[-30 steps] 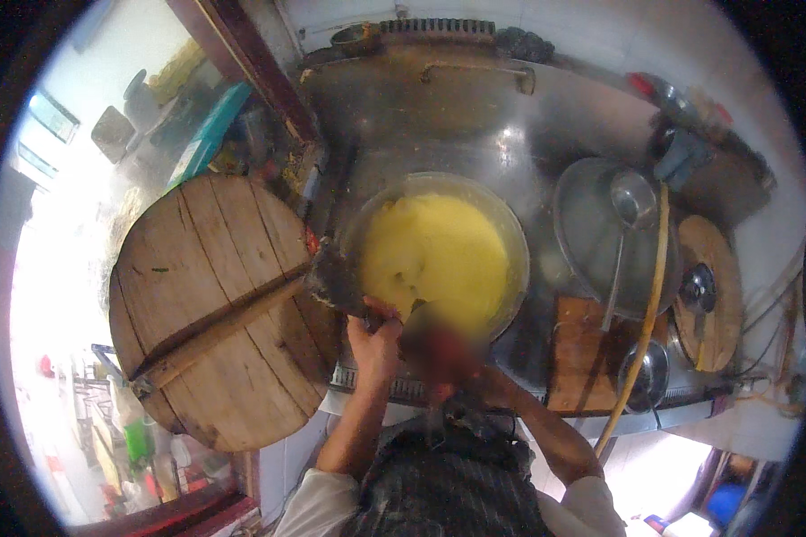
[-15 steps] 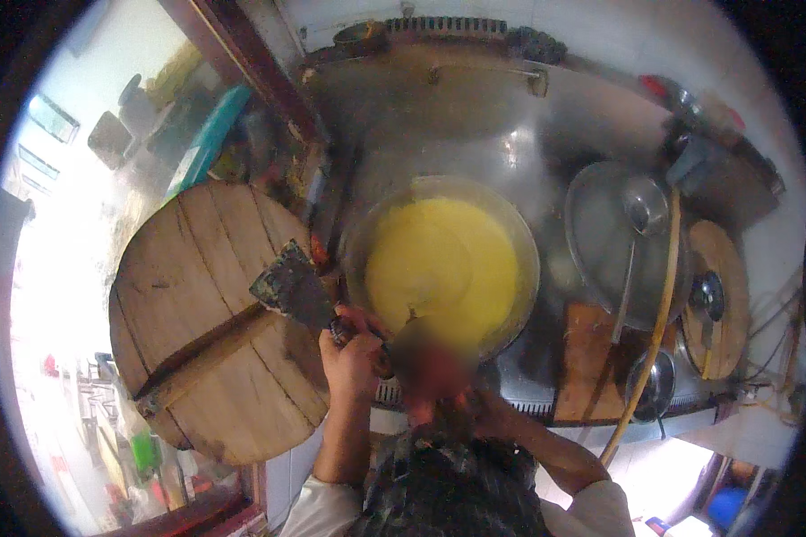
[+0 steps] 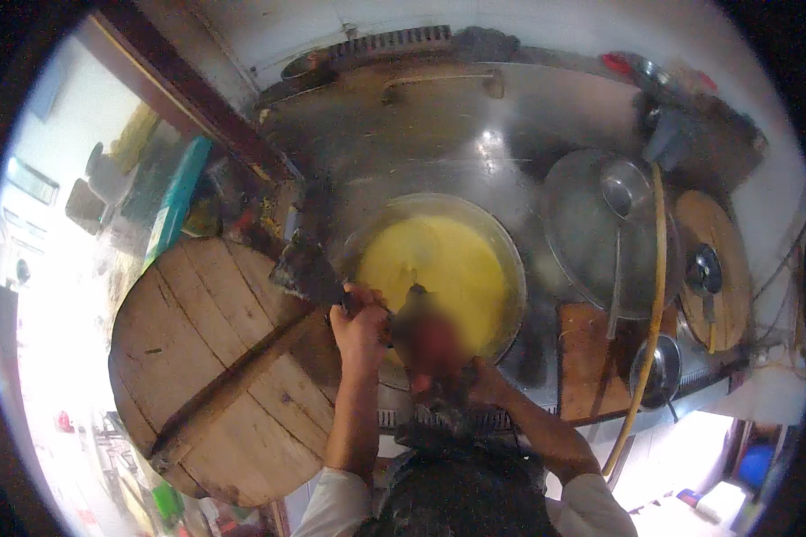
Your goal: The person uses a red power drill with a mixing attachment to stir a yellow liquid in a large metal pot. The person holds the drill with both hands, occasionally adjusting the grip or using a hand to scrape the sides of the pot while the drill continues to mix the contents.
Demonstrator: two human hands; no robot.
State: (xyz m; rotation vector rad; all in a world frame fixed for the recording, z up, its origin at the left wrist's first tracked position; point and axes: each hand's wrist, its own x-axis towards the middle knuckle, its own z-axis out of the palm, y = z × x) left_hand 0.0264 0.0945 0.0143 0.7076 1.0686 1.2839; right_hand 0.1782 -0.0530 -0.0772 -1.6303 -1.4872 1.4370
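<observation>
My left hand (image 3: 360, 327) is closed around the handle of a dark, wide-bladed spatula (image 3: 309, 271). Its blade points up and left, over the edge of a round wooden lid (image 3: 201, 313). Just right of that hand is a large round metal pan (image 3: 515, 259), set into the steel worktop and holding a yellow liquid or batter (image 3: 466, 255). My right hand (image 3: 484, 380) is at the pan's near edge, its fingers mostly hidden behind a blurred patch. A small dark tip (image 3: 415, 291) shows over the yellow; what it belongs to is unclear.
A wide metal basin (image 3: 569, 224) with a long-handled ladle (image 3: 624, 192) stands right of the pan. Beside it are a yellowish hose (image 3: 661, 259), a brown board (image 3: 587, 358), a small metal bowl (image 3: 661, 376) and another wooden lid (image 3: 730, 268). A dark post (image 3: 201, 103) rises at upper left.
The whole view has shifted, with the pan and wooden lid lower in the picture. My left hand, still gripping the spatula, has moved farther from me relative to the pan.
</observation>
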